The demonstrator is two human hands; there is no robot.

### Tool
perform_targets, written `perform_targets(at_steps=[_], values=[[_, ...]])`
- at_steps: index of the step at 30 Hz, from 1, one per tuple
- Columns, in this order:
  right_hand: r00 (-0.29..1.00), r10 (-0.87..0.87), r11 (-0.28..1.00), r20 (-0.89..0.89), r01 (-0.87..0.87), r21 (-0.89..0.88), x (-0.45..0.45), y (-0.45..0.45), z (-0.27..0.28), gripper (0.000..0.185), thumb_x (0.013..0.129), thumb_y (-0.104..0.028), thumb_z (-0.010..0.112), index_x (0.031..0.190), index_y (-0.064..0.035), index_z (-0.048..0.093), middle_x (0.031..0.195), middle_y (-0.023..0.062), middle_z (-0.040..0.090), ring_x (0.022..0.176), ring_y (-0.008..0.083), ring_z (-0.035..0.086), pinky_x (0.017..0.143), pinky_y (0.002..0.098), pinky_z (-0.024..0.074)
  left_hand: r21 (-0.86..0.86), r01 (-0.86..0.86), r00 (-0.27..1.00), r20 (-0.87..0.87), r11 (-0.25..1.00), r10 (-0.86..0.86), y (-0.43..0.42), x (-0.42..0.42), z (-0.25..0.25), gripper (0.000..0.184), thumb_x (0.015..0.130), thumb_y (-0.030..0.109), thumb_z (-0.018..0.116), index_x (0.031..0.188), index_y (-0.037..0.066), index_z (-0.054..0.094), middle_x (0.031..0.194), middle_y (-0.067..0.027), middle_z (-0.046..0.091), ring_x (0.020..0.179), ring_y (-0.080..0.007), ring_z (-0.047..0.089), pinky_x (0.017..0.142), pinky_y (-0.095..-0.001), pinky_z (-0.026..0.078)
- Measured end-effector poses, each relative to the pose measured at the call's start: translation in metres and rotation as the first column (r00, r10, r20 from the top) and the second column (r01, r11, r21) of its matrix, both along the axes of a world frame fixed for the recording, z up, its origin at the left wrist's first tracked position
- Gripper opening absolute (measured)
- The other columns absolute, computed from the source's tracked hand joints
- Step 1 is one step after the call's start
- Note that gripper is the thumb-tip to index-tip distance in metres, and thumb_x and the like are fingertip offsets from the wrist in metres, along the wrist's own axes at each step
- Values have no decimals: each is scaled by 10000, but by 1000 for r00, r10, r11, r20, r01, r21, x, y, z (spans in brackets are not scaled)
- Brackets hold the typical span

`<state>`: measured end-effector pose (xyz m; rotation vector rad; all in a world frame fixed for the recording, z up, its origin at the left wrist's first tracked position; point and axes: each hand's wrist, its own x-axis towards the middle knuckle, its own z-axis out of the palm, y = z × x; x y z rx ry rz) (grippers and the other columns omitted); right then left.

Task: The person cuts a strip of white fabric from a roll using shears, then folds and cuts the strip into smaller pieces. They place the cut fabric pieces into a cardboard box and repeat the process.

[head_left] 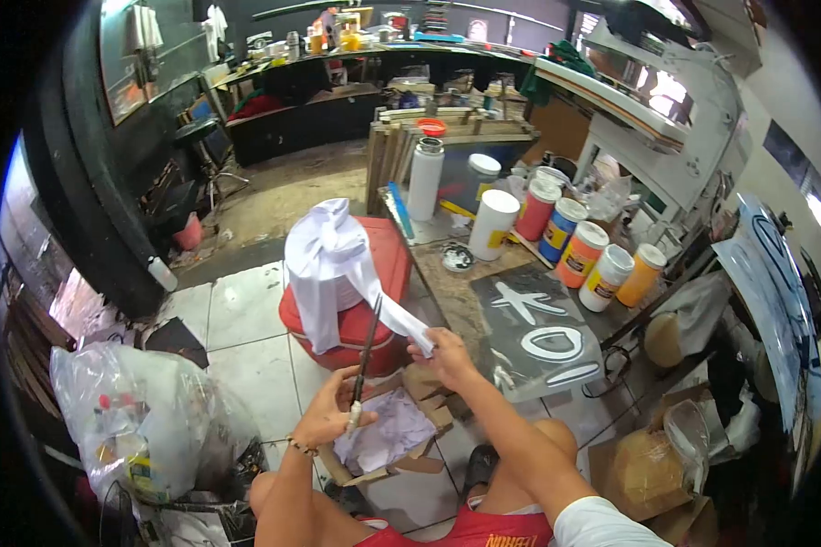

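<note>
Cloth (324, 246) drapes over the red cooler (390, 260), its end pinched by the right hand (452, 360); the left hand (327, 415), half open, cradles a dark tool (368, 354). One hard tug could snag the cloth there.

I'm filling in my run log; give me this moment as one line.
left hand: holding long dark tool | right hand: gripping end of white cloth | rest of cloth: atop red container | open box: below hands

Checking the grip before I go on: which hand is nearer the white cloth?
Right. The right hand grips the loose end of the white cloth; the left hand, apart from the cloth and nearer the person, holds the long tool.
</note>
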<state>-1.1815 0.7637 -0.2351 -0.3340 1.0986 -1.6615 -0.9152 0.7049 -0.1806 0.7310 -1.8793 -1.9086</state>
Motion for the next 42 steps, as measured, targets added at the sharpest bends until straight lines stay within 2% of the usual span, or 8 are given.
perform_targets(at_steps=[2, 6, 12, 18, 26, 30, 33, 42], values=[[998, 18, 1000, 60, -17, -13, -1, 3, -2, 318, 998, -291, 553, 1158, -17, 574, 1006, 129, 672, 820, 226, 673, 759, 377, 563, -45, 31, 998, -48, 999, -33, -2, 3, -14, 933, 684, 109, 886, 1448, 25, 358, 1201, -127, 605, 1101, -191, 571, 951, -341, 467], [998, -18, 1000, -58, 18, 1, -3, 0, -6, 250, 912, -160, 698, 1057, -1, 572, 951, 100, 661, 795, 196, 674, 721, 321, 591, -21, 76, 993, 94, 997, -74, -9, 10, -5, 922, 687, 82, 877, 1446, 26, 356, 1275, -134, 583, 1155, -214, 560, 983, -378, 477], [986, -62, 998, -152, 56, -40, -5, 7, 3, 240, 941, -183, 664, 1084, -48, 527, 957, 101, 695, 783, 158, 688, 716, 302, 557, 11, 183, 947, 266, 983, -179, -32, 35, -5, 877, 693, 82, 854, 1416, -52, 377, 1251, -168, 591, 1142, -224, 582, 963, -367, 486], [970, -69, 995, -232, 49, -89, 0, 17, 18, 232, 975, -221, 617, 1108, -58, 518, 1003, 138, 717, 781, 128, 695, 701, 252, 553, 301, 211, 927, 240, 930, -288, -43, 28, -28, 794, 723, 91, 818, 1388, -60, 410, 1210, -151, 628, 1066, -184, 603, 894, -319, 512], [934, 42, 995, -354, -71, -68, 17, 32, 20, 193, 993, -193, 585, 1098, -46, 519, 980, 102, 722, 790, 114, 683, 676, 246, 516, 150, 264, 953, 109, 953, -281, -83, -17, -49, 851, 662, 134, 837, 1392, -30, 430, 1198, -121, 635, 1024, -171, 611, 845, -307, 531], [919, 59, 996, -390, -80, -37, 21, 37, 12, 189, 996, -194, 577, 1093, -43, 519, 999, 94, 715, 821, 113, 683, 683, 247, 512, 138, 338, 917, 173, 931, -359, -88, -32, -23, 843, 662, 62, 801, 1418, 1, 433, 1244, -107, 616, 1073, -167, 584, 849, -312, 523], [942, 83, 994, -325, -100, -37, 18, 41, 15, 167, 992, -180, 569, 1082, -45, 528, 1004, 95, 707, 885, 120, 675, 727, 258, 506, 21, 349, 915, 207, 937, -345, -91, -38, -14, 780, 718, 44, 723, 1432, -29, 420, 1206, -100, 590, 946, -135, 590, 779, -285, 520], [941, 93, 989, -326, -124, -76, -13, 32, -5, 157, 824, -97, 662, 949, -39, 588, 920, 55, 673, 789, 107, 591, 772, 252, 458, 48, 353, 904, 239, 934, -354, -91, -15, 0, 789, 658, 4, 761, 1384, -63, 459, 1182, -148, 663, 1066, -196, 645, 914, -334, 534]])
